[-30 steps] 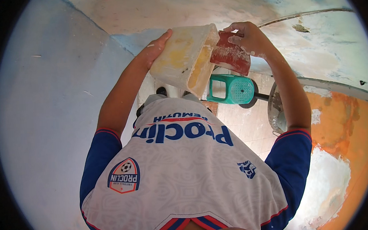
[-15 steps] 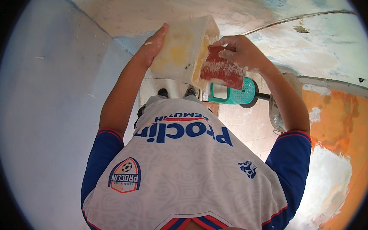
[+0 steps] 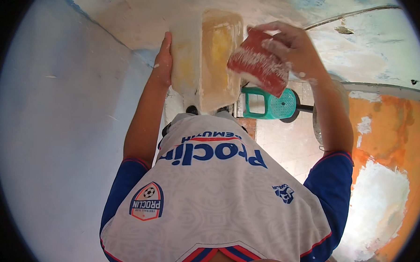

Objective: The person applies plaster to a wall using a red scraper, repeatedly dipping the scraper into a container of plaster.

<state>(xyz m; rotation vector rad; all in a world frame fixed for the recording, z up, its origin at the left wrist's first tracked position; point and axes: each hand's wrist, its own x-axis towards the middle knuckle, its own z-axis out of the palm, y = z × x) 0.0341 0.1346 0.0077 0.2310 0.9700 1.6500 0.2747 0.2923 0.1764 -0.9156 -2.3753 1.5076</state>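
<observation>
My left hand (image 3: 163, 66) holds a pale, putty-smeared plastic container (image 3: 186, 69) by its left side, with the fingers mostly hidden behind it. The container is tilted so its open, yellowish inside faces me and to the right. In my right hand (image 3: 294, 46) is a dark red, flat putty spreader (image 3: 259, 62), gripped at its upper edge between thumb and fingers. White paste coats part of the spreader's face and specks my right fingers and wrist. The spreader is beside the container's right rim; whether they touch I cannot tell.
A turquoise plastic stool (image 3: 282, 104) stands below on the tiled floor (image 3: 278, 144), beside a dark bar (image 3: 305, 108). A pale blue wall (image 3: 69, 137) rises close on the left. Patchy plaster (image 3: 370, 44) lies ahead; an orange wall (image 3: 383, 128) with white patches is at right.
The container has turned, so more of its inside shows. My right hand has moved the spreader slightly right and away from the rim, tilting it.
</observation>
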